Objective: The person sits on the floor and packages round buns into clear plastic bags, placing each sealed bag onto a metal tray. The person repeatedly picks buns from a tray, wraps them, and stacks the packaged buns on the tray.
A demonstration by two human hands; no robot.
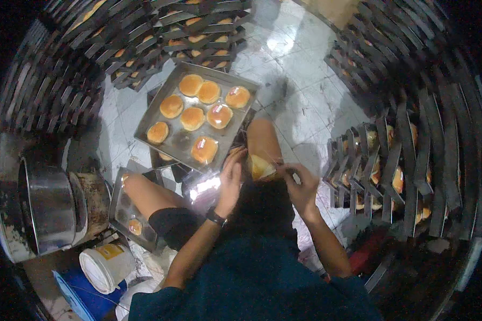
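A bun in a clear plastic bag (261, 167) is over my right thigh, between my two hands. The thumb and forefinger of my right hand (302, 186) pinch one edge of the bag. My left hand (230, 182) is held flat with nothing in it, beside the shiny clear plastic (203, 187) and close to the tray's near edge. In front of me is a metal baking tray (144, 136) of round golden buns. Some, such as the near bun (204, 149), are wrapped in plastic with a small label; others, like the middle bun (193, 118), look bare.
Stacked trays of buns rise at the upper left (201, 30) and right (397, 168). A lower tray (144, 236) with a wrapped bun lies by my left leg. A large metal pot (50, 208) and a white lidded bucket (104, 267) are at left. Tiled floor (301, 108) shows ahead.
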